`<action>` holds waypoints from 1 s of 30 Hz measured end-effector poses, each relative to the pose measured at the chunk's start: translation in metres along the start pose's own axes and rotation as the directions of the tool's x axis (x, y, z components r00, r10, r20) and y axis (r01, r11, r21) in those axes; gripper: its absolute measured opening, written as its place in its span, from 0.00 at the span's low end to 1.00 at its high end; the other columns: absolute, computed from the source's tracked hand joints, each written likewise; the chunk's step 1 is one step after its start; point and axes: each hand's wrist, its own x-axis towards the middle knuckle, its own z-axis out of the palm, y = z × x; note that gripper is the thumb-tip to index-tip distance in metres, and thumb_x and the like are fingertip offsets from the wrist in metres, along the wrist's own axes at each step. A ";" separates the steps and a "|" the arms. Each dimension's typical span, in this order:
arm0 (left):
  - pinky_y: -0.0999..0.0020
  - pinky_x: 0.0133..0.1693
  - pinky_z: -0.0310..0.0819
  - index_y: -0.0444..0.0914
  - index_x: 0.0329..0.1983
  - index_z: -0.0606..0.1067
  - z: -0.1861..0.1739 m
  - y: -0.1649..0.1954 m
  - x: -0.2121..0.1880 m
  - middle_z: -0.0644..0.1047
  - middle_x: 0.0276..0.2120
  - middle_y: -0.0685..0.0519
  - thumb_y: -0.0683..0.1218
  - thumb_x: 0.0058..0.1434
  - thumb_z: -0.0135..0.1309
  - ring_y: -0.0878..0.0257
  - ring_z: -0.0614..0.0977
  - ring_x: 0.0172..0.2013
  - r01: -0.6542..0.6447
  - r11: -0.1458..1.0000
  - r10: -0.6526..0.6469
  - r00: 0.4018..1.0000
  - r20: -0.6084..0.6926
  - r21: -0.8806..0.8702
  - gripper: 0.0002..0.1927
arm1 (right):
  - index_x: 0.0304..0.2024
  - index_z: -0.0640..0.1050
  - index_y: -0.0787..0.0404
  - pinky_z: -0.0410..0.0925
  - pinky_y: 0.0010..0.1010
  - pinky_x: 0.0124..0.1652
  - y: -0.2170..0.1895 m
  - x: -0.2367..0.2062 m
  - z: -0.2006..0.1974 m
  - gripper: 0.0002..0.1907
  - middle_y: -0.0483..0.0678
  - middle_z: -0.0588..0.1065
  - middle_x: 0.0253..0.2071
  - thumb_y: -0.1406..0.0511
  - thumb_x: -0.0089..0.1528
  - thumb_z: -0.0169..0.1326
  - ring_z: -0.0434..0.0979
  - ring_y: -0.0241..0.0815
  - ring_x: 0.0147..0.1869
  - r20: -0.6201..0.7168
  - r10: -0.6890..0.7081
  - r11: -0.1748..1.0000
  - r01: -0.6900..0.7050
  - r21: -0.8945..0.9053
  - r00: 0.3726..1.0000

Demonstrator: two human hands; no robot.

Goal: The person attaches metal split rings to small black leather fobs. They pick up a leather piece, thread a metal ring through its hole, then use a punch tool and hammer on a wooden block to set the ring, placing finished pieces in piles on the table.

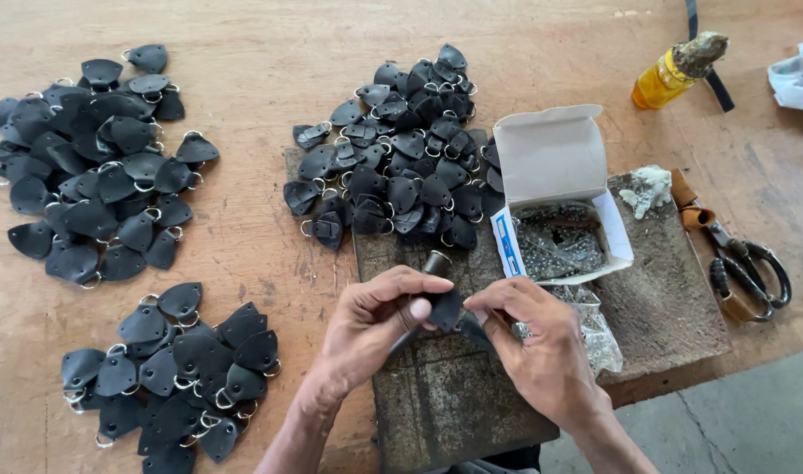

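Head view: small black leather tab (pixel 445 309), judged light, limp and thin, is pinched at both edges between left hand (pixel 375 320) and right hand (pixel 537 342), both grips closed on it, above the dark slab (pixel 437 395) on the surface (pixel 261 254).

Between my left hand (pixel 377 318) and right hand (pixel 531 344) I pinch a small black leather tab (pixel 445 309), rounded and pointed like a shield, held on edge just above the dark stone slab (pixel 437 404), touching a short metal punch (pixel 436 262).
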 end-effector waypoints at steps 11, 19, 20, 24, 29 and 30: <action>0.70 0.49 0.81 0.36 0.38 0.82 0.000 -0.005 -0.008 0.79 0.47 0.50 0.35 0.61 0.63 0.66 0.81 0.46 -0.063 0.986 0.094 0.976 0.198 -0.157 0.04 | 0.54 0.70 0.62 0.82 0.26 0.43 -0.009 -0.016 0.005 0.20 0.45 0.80 0.41 0.68 0.64 0.62 0.84 0.35 0.44 -0.111 -0.293 0.941 0.307 0.143 0.950; 0.69 0.49 0.83 0.36 0.38 0.82 0.001 -0.013 -0.011 0.79 0.45 0.50 0.37 0.61 0.63 0.65 0.82 0.44 -0.021 0.975 0.060 0.984 0.168 -0.222 0.04 | 0.55 0.69 0.62 0.80 0.27 0.42 -0.023 -0.012 0.000 0.22 0.49 0.80 0.40 0.71 0.61 0.62 0.85 0.39 0.44 -0.008 -0.308 0.951 0.308 -0.012 0.951; 0.69 0.49 0.84 0.36 0.38 0.82 0.002 -0.014 -0.010 0.79 0.45 0.50 0.37 0.61 0.63 0.65 0.82 0.44 -0.013 0.973 0.052 0.985 0.163 -0.231 0.04 | 0.55 0.69 0.62 0.80 0.26 0.41 -0.024 -0.012 0.001 0.22 0.49 0.80 0.40 0.71 0.61 0.63 0.85 0.38 0.43 0.006 -0.297 0.955 0.297 -0.026 0.955; 0.71 0.46 0.82 0.33 0.41 0.80 0.010 -0.018 -0.009 0.79 0.46 0.49 0.36 0.63 0.62 0.66 0.82 0.45 -0.148 0.976 0.165 0.981 0.098 -0.162 0.05 | 0.58 0.69 0.60 0.81 0.28 0.43 -0.027 -0.013 0.002 0.22 0.50 0.82 0.42 0.71 0.63 0.59 0.86 0.41 0.46 0.011 -0.215 0.976 0.216 -0.043 0.976; 0.70 0.39 0.82 0.34 0.45 0.78 0.026 -0.006 -0.002 0.77 0.42 0.52 0.36 0.62 0.59 0.68 0.81 0.37 -0.096 0.995 0.095 0.995 0.016 0.032 0.08 | 0.61 0.67 0.63 0.77 0.35 0.47 -0.026 -0.028 -0.005 0.31 0.55 0.80 0.47 0.63 0.58 0.61 0.84 0.46 0.50 0.041 -0.135 0.991 0.135 0.004 0.990; 0.71 0.36 0.82 0.35 0.46 0.77 0.029 -0.002 -0.001 0.77 0.41 0.52 0.36 0.61 0.59 0.68 0.80 0.34 -0.085 0.988 0.084 0.996 0.012 0.130 0.10 | 0.59 0.69 0.62 0.78 0.33 0.46 -0.023 -0.030 -0.004 0.27 0.55 0.81 0.47 0.64 0.60 0.60 0.84 0.44 0.50 -0.013 -0.129 0.992 0.128 -0.013 0.992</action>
